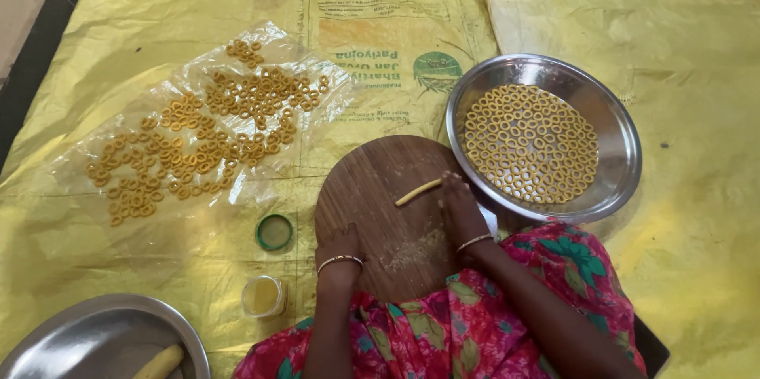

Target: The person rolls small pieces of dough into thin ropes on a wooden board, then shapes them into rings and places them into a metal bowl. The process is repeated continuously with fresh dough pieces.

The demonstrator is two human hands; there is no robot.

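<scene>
Dough strip (418, 191), thin, short and pale yellow, lies on the round wooden board (372, 189), slanting up toward the steel plate of rings, and the right hand (459, 209) rests over its near end, fingertips pressed down on it, palm low to the wood. How tightly those fingers close on the strip I cannot tell; they seem to lie on it flat rather than pinch it. Just beside that hand, on the side away from the other one, the steel plate (613, 122) holds many small dough rings (529, 143) packed in one close layer, its rim overlapping the board's edge. Between the two hands, a dusting of pale crumbs (417, 251) lies on the wood. The left hand (340, 243) rests on the board's near edge, fingers curled loosely downward, with nothing in it; a thin bangle (339, 262) circles its wrist, and another circles the right wrist. Just outward of the left hand sit a green lid (274, 232) and, nearer the body, a small open jar (263, 296) of yellowish liquid. Farther out past those, a clear plastic sheet (190, 70) carries scattered dough rings, well apart from both hands. Near the left elbow, a second steel plate (87, 331) holds a thick roll of dough (161, 362). Everything rests on a yellow sack cloth (681, 23), and a pink flowered garment (467, 324) covers the lap below the wrists.
</scene>
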